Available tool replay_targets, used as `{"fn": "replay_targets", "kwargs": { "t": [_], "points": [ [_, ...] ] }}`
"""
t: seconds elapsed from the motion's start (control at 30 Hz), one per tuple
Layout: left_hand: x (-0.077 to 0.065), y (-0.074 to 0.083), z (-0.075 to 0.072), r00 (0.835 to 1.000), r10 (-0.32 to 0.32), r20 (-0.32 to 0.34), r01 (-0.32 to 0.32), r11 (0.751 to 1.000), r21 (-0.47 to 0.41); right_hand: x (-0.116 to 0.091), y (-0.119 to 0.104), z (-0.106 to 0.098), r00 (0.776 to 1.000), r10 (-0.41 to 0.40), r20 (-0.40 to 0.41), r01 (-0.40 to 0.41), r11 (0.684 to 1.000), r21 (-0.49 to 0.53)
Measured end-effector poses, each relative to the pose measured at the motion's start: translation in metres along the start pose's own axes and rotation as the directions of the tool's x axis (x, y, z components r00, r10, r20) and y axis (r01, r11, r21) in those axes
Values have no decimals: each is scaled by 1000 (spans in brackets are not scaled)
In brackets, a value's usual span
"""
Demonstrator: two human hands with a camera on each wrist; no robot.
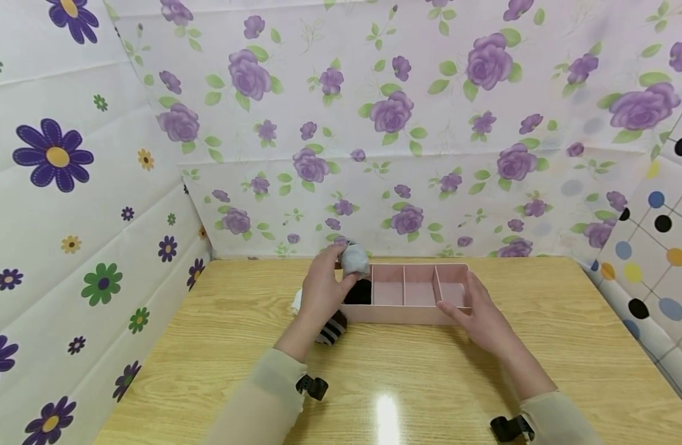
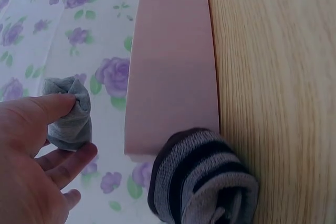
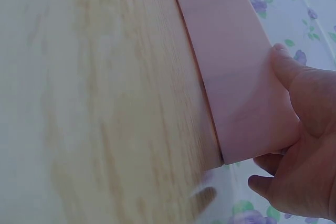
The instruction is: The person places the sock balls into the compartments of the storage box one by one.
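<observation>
My left hand (image 1: 320, 289) pinches a rolled grey sock (image 1: 355, 260) between thumb and fingers, above the left end of a pink divided box (image 1: 399, 315). In the left wrist view the grey sock (image 2: 71, 121) is a tight bundle clear of the box wall. Black rolled fabric (image 1: 359, 293) fills the box's leftmost compartment; the compartments to its right show bare floors. At the other end my right hand (image 1: 485, 316) grips the box, thumb over the front rim and fingers along the end wall. In the right wrist view the thumb lies at the top edge of the pink wall (image 3: 236, 72).
A rolled black-and-grey striped sock (image 1: 332, 329) lies against the box's front left corner. Partly behind my left hand is a white piece of fabric (image 1: 296, 301). The wooden table (image 1: 418, 377) ends at a flowered cloth backdrop (image 1: 374, 204) just behind the box.
</observation>
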State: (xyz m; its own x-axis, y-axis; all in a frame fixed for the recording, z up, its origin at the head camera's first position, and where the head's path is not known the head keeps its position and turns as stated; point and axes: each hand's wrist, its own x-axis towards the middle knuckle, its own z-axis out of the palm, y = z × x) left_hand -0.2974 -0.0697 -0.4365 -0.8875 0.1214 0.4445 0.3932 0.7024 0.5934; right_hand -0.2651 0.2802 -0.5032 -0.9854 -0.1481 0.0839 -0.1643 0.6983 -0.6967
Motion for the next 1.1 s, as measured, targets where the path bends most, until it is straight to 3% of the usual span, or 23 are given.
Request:
{"fn": "replay_targets", "kwargs": {
  "t": [0.47,0.8,1.1],
  "points": [
    [-3,13,24,996,30,85,-31,1000,1,0,-1,0,1000,5,4,-5,1000,-4],
    [-4,23,29,992,53,118,-60,997,53,0,-1,-1,1000,14,6,-14,1000,2],
    [-4,21,39,982,72,173,-85,994,74,-1,-3,-2,1000,7,7,-7,1000,3]
  ]
}}
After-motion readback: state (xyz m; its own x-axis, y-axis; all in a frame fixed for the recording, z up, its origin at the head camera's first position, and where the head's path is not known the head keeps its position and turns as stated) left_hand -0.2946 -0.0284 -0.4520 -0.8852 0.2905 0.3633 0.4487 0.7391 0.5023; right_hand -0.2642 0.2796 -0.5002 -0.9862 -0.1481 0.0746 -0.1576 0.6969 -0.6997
